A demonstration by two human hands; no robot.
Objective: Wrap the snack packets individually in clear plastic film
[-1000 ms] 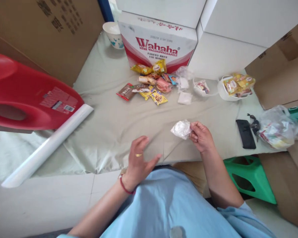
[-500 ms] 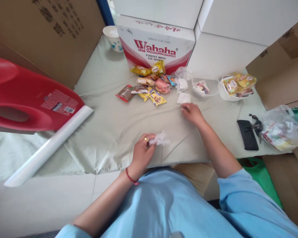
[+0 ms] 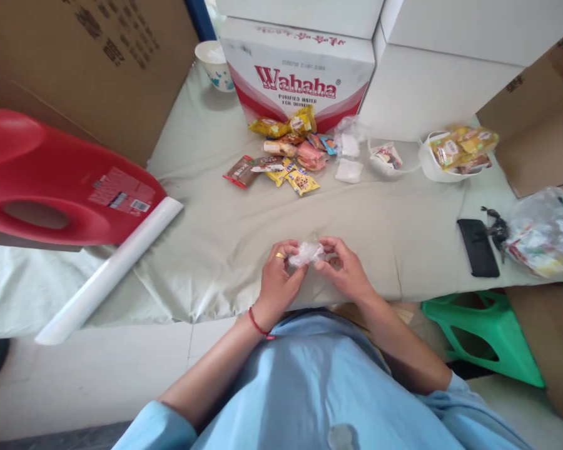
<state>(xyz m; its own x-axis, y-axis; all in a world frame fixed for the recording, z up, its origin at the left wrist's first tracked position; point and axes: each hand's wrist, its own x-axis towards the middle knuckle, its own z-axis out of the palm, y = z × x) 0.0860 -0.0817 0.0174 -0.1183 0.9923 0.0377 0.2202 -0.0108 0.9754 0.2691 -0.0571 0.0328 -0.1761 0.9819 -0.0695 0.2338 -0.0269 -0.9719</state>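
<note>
Both forearms [image 3: 216, 378] slant inward from where I'm standing, and here's the left hand [image 3: 278, 282] facing the right hand [image 3: 349, 272], nearly meeting, fingers [image 3: 288, 245] curled, thumbs [image 3: 297, 278] pointing inward.

A red plastic container [image 3: 75, 150] is set at the left of the cloth-covered tabletop [image 3: 206, 212], and a pale roll [image 3: 112, 272] is laid along its near side. A patterned cup [image 3: 218, 72] is placed just left of the Wahaha carton [image 3: 300, 69]. At the right, a black phone [image 3: 478, 248] is seen near a filled clear bag [image 3: 544, 237]. A green stool [image 3: 520, 350] is partly hidden below the tabletop's edge.
</note>
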